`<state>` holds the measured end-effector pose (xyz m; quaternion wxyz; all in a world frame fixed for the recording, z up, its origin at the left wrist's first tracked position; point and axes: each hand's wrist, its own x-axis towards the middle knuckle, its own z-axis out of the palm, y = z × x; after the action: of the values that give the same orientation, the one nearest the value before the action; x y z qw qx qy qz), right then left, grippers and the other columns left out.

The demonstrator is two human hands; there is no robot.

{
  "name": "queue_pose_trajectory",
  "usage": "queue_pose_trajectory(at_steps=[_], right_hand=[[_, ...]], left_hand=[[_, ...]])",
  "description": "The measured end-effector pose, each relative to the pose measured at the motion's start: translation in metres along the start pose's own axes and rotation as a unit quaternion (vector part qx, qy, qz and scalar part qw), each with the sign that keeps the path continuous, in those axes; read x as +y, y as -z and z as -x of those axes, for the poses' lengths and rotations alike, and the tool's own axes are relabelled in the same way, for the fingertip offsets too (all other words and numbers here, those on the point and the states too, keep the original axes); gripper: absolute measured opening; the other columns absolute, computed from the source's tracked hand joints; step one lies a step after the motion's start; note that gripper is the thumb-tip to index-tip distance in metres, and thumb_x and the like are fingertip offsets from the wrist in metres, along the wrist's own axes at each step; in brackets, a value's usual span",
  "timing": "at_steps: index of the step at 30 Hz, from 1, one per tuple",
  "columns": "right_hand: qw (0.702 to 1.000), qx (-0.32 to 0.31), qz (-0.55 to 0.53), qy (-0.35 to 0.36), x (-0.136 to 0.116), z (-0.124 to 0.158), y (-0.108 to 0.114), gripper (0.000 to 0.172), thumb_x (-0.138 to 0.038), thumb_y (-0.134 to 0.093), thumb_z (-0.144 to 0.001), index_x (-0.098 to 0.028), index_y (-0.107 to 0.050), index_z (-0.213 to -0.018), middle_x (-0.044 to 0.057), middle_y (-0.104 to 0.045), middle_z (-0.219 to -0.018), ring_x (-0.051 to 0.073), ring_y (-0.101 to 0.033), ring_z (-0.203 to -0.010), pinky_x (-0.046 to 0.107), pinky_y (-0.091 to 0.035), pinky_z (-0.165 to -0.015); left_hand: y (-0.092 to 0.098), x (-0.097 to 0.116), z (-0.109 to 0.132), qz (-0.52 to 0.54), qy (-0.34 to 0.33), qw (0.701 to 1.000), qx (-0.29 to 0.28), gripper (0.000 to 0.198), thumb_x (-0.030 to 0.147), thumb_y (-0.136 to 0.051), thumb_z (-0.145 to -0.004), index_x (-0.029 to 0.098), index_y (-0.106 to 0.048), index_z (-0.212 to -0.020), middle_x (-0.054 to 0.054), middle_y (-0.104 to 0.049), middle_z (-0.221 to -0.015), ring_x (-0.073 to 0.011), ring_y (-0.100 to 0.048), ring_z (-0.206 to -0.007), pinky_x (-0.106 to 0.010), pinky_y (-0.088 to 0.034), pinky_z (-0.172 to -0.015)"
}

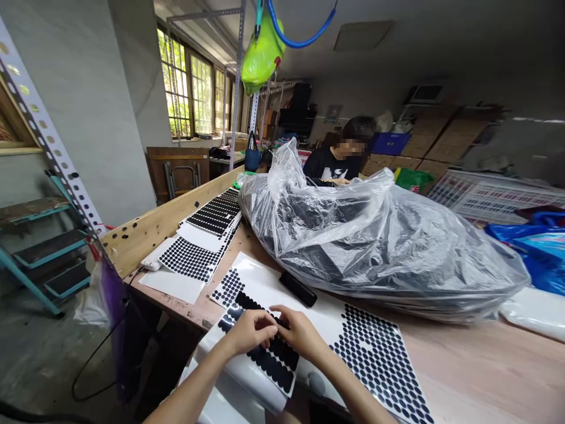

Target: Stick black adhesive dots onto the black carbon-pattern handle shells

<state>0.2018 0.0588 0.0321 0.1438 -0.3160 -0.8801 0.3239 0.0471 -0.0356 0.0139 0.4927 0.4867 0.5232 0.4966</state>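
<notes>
My left hand (248,331) and my right hand (299,333) meet at the near edge of the wooden table (485,365), fingers curled and pinched together over a white sheet of black round stickers (269,359). What the fingertips grip is too small to make out. A second sheet of black dots (379,359) lies just right of my right hand. A black bar-shaped object (298,288) rests on the white sheet beyond my hands.
A big clear plastic bag of dark parts (375,235) fills the table's middle. Stacked dot sheets (207,235) lie at the left by a wooden rail. A person sits across the table. A blue bag (534,247) is at right; green bag hangs overhead.
</notes>
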Motion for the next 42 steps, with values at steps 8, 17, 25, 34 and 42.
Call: queue_pose_trajectory(at_steps=[8,17,25,34,42], right_hand=[[0.996,0.079,0.033,0.038,-0.01,-0.026,0.066,0.032,-0.044,-0.056,-0.095,-0.026,-0.081,-0.102,0.008,-0.083,-0.094,0.03,-0.078,-0.083,0.039,-0.059,-0.072],[0.944,0.289,0.153,0.034,-0.001,-0.113,0.185,0.031,-0.038,-0.054,-0.096,-0.019,-0.078,-0.103,0.017,-0.078,-0.111,0.037,-0.067,-0.112,0.054,-0.052,-0.097],[0.911,0.306,0.275,0.001,-0.002,-0.19,0.226,0.055,-0.034,-0.049,-0.101,-0.007,-0.052,-0.149,0.025,-0.04,-0.166,0.042,-0.028,-0.156,0.064,-0.025,-0.121],[0.955,0.05,0.287,-0.047,-0.008,-0.214,0.26,0.027,-0.043,-0.07,-0.097,-0.016,-0.072,-0.103,0.005,-0.075,-0.106,0.022,-0.071,-0.096,0.042,-0.057,-0.091],[0.974,0.056,0.218,-0.037,0.012,-0.169,0.238,0.03,-0.047,-0.068,-0.093,-0.018,-0.066,-0.084,0.003,-0.07,-0.076,0.019,-0.063,-0.07,0.028,-0.043,-0.061]], left_hand=[[0.012,0.012,-0.003,-0.023,0.073,0.996,-0.052,0.038,0.045,-0.079,-0.08,0.017,-0.071,-0.104,0.0,-0.066,-0.076,-0.014,-0.065,-0.057,-0.026,-0.051,-0.057],[0.06,0.131,-0.069,-0.138,-0.068,0.988,0.021,0.03,0.039,-0.069,-0.092,0.02,-0.075,-0.115,-0.008,-0.077,-0.094,-0.0206,-0.075,-0.079,-0.034,-0.061,-0.075],[0.045,0.194,-0.207,-0.382,-0.271,0.874,0.133,0.036,0.007,-0.051,-0.095,0.012,-0.07,-0.125,-0.017,-0.071,-0.133,-0.0268,-0.066,-0.126,-0.04,-0.049,-0.112],[0.032,0.242,-0.301,-0.587,-0.24,0.772,-0.026,0.068,-0.004,-0.056,-0.078,0.018,-0.06,-0.143,-0.013,-0.032,-0.171,-0.0302,-0.019,-0.162,-0.059,-0.011,-0.13],[0.044,0.233,-0.295,-0.671,-0.191,0.7,-0.155,0.011,0.021,-0.072,-0.077,0.018,-0.077,-0.087,-0.009,-0.078,-0.114,-0.0316,-0.055,-0.138,-0.045,-0.033,-0.122]])
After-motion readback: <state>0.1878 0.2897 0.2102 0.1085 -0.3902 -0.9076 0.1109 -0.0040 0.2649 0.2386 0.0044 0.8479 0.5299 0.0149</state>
